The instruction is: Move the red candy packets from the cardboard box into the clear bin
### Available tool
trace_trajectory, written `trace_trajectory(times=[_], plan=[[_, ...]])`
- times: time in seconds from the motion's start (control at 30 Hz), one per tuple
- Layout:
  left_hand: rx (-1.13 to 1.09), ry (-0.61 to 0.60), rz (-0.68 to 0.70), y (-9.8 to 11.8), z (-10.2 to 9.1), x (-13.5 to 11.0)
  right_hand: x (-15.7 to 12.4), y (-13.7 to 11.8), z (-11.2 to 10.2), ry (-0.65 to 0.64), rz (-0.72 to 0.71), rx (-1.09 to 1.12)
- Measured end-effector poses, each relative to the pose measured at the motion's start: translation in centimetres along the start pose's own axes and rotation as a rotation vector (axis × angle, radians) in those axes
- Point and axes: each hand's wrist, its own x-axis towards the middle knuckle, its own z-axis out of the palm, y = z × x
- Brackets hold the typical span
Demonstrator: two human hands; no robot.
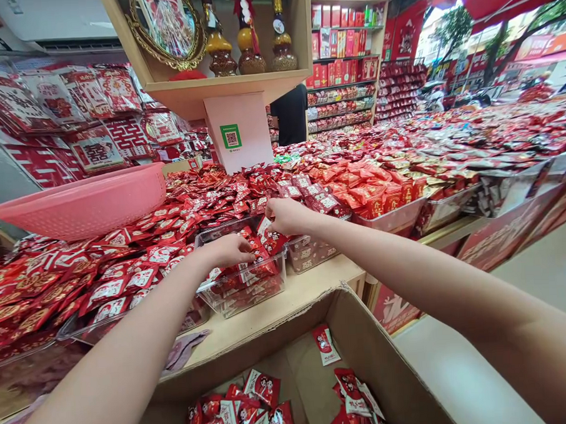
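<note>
Both hands are at a clear plastic bin point(242, 295) partly filled with red-and-white candy packets. My left hand point(231, 248) reaches over the bin's left side, fingers curled down among the packets; what they grip, if anything, is hidden. My right hand point(286, 217) is at the bin's back right, its fingers bent closed around a red-and-white candy packet point(271, 239). Below, an open cardboard box point(299, 367) holds a heap of similar packets point(247, 407) on the left. A smaller group point(354, 396) lies on the right, with a single packet point(326, 344) behind it.
Neighbouring bins overflow with red packets point(136, 278) on the left and orange-red ones point(370, 186) on the right. A pink basket point(90, 205) rests on the left packets. The wooden shelf unit point(230, 86) overhangs the display. A cloth point(186, 350) lies by the box; a person in black point(292, 115) stands behind.
</note>
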Motion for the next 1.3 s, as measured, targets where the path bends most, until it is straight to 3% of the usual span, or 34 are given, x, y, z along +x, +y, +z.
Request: trace_trajectory(times=[0.17, 0.4, 0.63, 0.87, 1.3], plan=[[0.102, -0.080, -0.011, 0.5, 0.5, 0.9, 1.9, -1.9, 1.4, -0.164, -0.036, -0.103], [0.128, -0.117, 0.007, 0.7, 0.6, 0.2, 2.0, -3.2, 3.2, -0.258, -0.013, -0.141], [0.081, -0.125, 0.041, 0.7, 0.8, 0.1, 0.8, -4.2, 3.1, -0.275, 0.015, -0.191], [0.015, -0.183, 0.147, 0.4, 0.2, -0.3, 0.1, -3.5, 2.8, -0.248, -0.025, -0.198], [-0.031, -0.232, 0.114, -0.2, -1.0, -2.0, -1.4, -3.9, 0.6, -0.465, -0.248, -0.206]])
